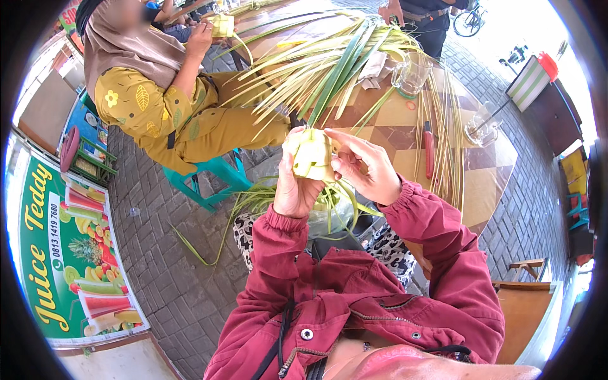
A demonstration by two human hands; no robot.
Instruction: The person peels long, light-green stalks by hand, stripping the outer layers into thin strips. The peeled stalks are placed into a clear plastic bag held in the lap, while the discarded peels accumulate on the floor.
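Observation:
A woven palm-leaf pouch [311, 153], pale yellow-green with loose leaf ends hanging below it, is held up in front of me. My left hand [295, 178] grips it from the left side and underneath. The thumb and fingers of my right hand [363, 166] pinch its right side. Under my hands, above my lap, a clear plastic bag [327, 221] holds more green leaf strips. A fanned heap of long palm-leaf strips [327, 66] lies on the table just beyond.
The patterned table [482, 190] bears glass mugs [412, 73], a red-handled knife [429, 149] and thin leaf ribs [444, 137]. A seated person [142, 95] at the left holds another woven pouch [221, 25], on a teal stool [209, 178]. Another person [425, 21] stands beyond the table.

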